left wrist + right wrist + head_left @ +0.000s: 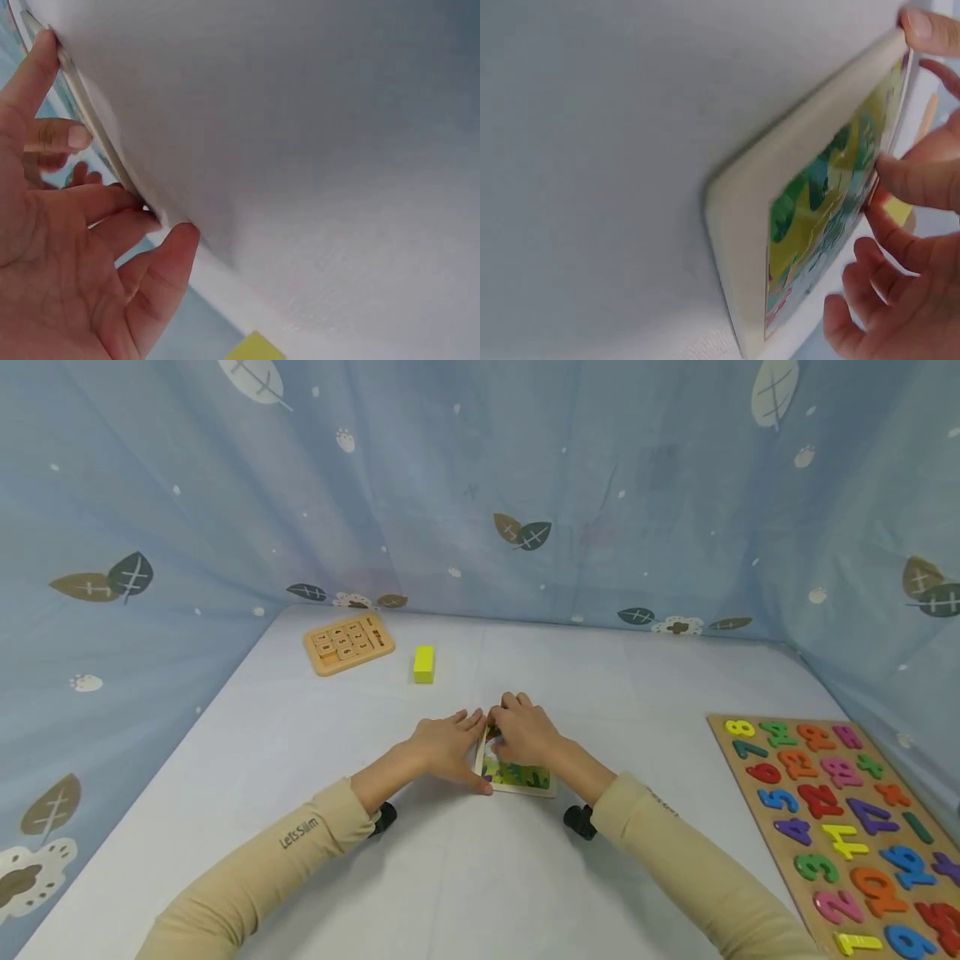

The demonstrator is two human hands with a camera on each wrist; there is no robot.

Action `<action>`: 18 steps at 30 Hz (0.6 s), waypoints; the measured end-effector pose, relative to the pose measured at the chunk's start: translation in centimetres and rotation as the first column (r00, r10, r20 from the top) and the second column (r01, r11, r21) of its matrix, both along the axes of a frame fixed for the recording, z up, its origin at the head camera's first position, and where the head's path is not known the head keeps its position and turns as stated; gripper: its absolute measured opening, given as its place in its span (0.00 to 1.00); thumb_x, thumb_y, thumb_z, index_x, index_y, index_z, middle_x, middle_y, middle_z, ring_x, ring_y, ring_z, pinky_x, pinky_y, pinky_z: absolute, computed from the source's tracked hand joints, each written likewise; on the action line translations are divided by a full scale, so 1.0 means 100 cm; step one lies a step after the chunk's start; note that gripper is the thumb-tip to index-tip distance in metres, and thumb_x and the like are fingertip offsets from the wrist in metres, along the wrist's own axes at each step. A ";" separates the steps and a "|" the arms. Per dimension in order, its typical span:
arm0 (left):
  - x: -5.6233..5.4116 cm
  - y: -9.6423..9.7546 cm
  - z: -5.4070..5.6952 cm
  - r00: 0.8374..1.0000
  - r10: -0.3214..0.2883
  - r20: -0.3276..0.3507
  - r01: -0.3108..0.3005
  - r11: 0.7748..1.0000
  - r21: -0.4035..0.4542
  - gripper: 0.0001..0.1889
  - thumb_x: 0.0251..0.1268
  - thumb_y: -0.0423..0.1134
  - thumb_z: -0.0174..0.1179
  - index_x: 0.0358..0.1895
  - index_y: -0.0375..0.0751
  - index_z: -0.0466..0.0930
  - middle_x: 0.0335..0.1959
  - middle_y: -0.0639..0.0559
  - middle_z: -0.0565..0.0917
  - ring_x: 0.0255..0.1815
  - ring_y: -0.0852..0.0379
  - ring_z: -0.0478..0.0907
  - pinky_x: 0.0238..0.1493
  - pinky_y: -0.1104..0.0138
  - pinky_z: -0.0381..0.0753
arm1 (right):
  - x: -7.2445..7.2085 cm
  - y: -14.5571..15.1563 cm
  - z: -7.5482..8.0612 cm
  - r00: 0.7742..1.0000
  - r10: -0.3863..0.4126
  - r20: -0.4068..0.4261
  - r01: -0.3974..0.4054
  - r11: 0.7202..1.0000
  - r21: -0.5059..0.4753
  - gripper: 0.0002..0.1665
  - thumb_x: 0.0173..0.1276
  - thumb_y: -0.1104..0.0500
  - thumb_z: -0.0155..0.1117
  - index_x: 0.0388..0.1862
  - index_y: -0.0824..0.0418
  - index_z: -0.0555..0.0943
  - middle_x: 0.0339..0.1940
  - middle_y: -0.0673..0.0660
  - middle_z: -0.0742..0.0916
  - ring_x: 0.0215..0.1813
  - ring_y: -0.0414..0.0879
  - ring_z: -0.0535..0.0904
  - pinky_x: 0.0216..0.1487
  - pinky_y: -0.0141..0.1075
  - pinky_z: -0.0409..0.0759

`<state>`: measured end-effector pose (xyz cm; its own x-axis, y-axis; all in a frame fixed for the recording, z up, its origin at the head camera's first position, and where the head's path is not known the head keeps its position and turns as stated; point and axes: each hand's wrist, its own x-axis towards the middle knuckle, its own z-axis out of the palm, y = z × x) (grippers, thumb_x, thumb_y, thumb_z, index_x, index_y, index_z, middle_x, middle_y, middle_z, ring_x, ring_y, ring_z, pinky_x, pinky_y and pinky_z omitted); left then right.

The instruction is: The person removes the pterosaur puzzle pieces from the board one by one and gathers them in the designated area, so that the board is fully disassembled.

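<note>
A small wooden jigsaw puzzle board (525,791) with a green and yellow picture lies flat on the white table. Along its left edge rests my left hand (446,747), thumb at the near corner and fingers extended toward the far end. The left wrist view shows those fingertips against the pale side of the board (97,124). My right hand (525,731) reaches over the far left part of the picture. Its thumb and index finger pinch a small dark reddish puzzle piece (872,191) at the picture; most of this piece is hidden by the fingers.
Beyond the board stands a yellow block (423,665), and a wooden number slide puzzle (348,644) lies at the far left. A large board of colourful numbers (780,810) takes up the right side. Patterned blue cloth (450,485) hangs around the table's back and sides.
</note>
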<state>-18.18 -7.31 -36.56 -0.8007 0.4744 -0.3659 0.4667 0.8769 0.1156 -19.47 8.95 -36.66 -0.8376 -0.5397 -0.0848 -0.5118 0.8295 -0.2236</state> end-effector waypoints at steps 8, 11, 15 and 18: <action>0.000 0.002 0.004 0.999 -0.017 0.034 0.018 0.999 -0.041 0.58 0.50 0.74 0.57 0.78 0.44 0.43 0.79 0.52 0.44 0.80 0.51 0.45 0.62 0.45 0.71 | -0.010 0.002 0.004 0.976 -0.004 0.217 0.029 0.993 -0.116 0.23 0.60 0.64 0.68 0.52 0.69 0.73 0.49 0.62 0.76 0.48 0.50 0.73 0.55 0.43 0.76; 0.000 0.002 0.004 0.999 -0.009 0.037 0.012 0.998 -0.058 0.59 0.50 0.75 0.57 0.78 0.44 0.43 0.79 0.53 0.44 0.80 0.51 0.44 0.61 0.46 0.72 | -0.008 0.000 0.003 0.975 -0.022 0.221 0.053 0.989 -0.135 0.25 0.60 0.63 0.69 0.54 0.70 0.73 0.50 0.62 0.76 0.46 0.49 0.75 0.53 0.42 0.77; 0.001 0.001 0.005 0.999 -0.003 0.037 0.006 0.998 -0.069 0.59 0.50 0.75 0.57 0.78 0.45 0.43 0.79 0.53 0.43 0.80 0.52 0.44 0.61 0.46 0.72 | -0.004 0.000 0.001 0.983 -0.053 0.174 0.078 0.987 -0.141 0.26 0.59 0.61 0.71 0.54 0.69 0.75 0.48 0.61 0.78 0.44 0.49 0.75 0.50 0.43 0.78; 0.001 0.001 0.004 0.999 -0.004 0.036 0.006 0.998 -0.062 0.58 0.50 0.75 0.56 0.78 0.45 0.43 0.79 0.53 0.43 0.80 0.52 0.44 0.61 0.46 0.71 | -0.002 0.000 0.001 0.988 -0.074 0.133 0.094 0.984 -0.153 0.24 0.59 0.59 0.72 0.51 0.67 0.77 0.46 0.60 0.79 0.42 0.48 0.75 0.47 0.43 0.79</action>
